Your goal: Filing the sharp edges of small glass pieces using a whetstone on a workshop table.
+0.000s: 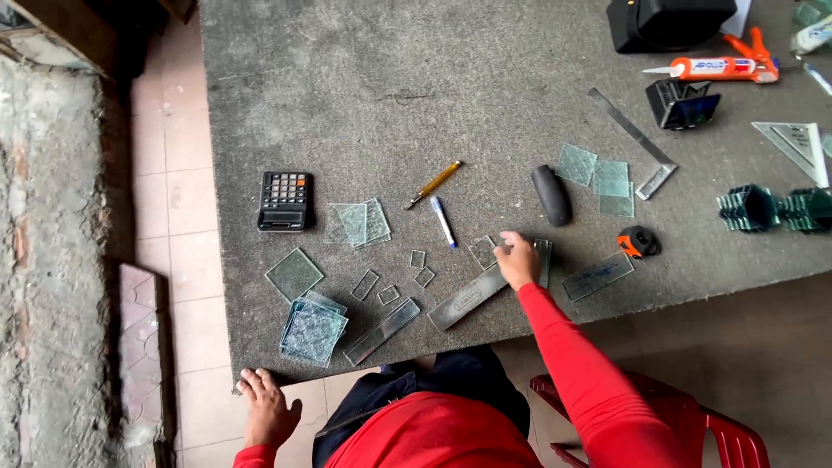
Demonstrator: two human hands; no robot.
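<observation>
One grey felt-covered table (485, 78) carries everything. Near its front edge, the right hand (518, 260) presses one metal ruler (468, 297), fingers loose around nothing; the left hand (267, 407) grips the table's corner. Four tiny glass squares (389, 295) lie left of the ruler.

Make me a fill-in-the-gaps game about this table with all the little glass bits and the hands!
1. The right hand rests on a small glass square beside a long metal ______.
2. The left hand grips the near ______ of the grey table.
3. The black calculator lies to the ______ of the yellow-handled tool in the picture.
4. The person's sleeves are ______.

Missing words: ruler; edge; left; red
</observation>
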